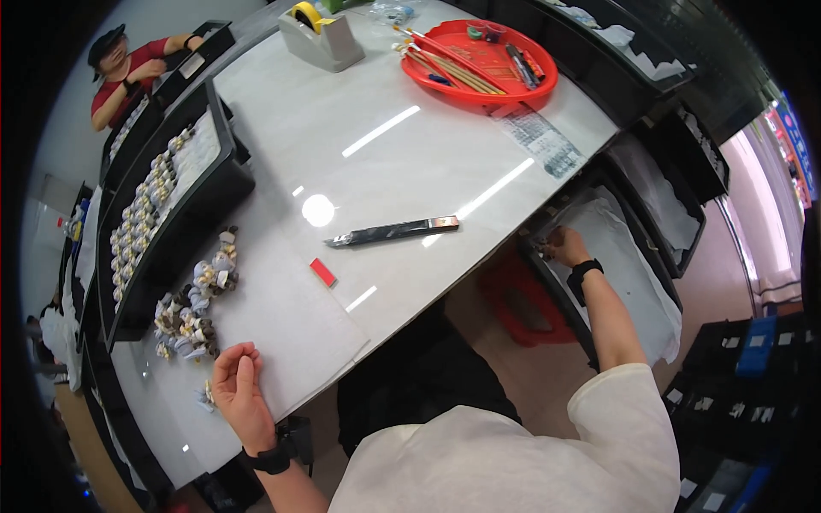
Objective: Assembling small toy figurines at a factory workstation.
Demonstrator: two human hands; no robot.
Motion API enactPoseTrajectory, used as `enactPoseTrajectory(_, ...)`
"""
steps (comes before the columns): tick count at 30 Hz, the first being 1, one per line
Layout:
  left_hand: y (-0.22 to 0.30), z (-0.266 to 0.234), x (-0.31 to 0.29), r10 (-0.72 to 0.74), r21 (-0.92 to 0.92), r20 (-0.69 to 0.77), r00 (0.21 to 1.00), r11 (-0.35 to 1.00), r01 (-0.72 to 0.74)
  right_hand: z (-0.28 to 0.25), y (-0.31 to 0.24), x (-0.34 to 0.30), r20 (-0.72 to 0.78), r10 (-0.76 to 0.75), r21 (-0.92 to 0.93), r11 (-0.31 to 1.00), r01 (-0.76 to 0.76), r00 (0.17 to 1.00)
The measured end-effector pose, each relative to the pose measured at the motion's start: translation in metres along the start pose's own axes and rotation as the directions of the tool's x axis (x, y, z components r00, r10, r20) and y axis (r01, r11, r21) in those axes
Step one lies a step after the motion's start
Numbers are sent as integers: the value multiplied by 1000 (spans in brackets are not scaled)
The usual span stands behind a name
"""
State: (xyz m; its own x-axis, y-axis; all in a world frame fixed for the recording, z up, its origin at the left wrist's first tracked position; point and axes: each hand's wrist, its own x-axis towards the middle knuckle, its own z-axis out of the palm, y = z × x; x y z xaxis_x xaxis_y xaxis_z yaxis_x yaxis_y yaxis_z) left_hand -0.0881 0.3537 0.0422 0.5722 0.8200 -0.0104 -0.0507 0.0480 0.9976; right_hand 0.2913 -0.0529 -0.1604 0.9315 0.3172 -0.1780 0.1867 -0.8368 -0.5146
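My left hand point(242, 398) rests palm-up at the table's near left, fingers loosely curled, with nothing visible in it. Beside its fingers lies a small pale blue figurine point(205, 395). Just beyond, a cluster of small figurines point(186, 321) in pale blue, white and brown lies on a white sheet point(295, 342). My right hand point(564, 246) reaches down to the right into a black tray lined with white paper point(629, 291). Its fingers close round a small figurine point(542, 250) at the tray's corner, mostly hidden by the hand.
A utility knife point(392, 231) and a small red-topped block point(323, 272) lie mid-table. Farther back stand a tape dispenser point(321, 38) and a red tray point(479, 94) with brushes and markers. A black tray point(235, 158) of figurines borders the left; a person point(128, 73) works beyond.
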Motion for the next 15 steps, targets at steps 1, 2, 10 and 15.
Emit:
enactPoseTrajectory(1, 11, -9, -11, 28, 10, -26, 999, 1000, -28, 8, -12, 3, -13, -70, 84, 994, 71, 997)
enactPoseTrajectory(2, 22, -16, -21, 50, 29, -56, 997, 998, -48, 11, -23, 5, 56, -74, 114, 991, 67, 996)
enactPoseTrajectory(10, 46, -11, -28, 178, 374, 314, 933, 880, -294, -16, 63, 18, -209, -194, 67, 975, 212, 958)
enactPoseTrajectory(15, 82, -73, -34, 241, 711, 269, 933, 604, -361, -78, -123, -78, -340, -9, 667, 703, 248, 940)
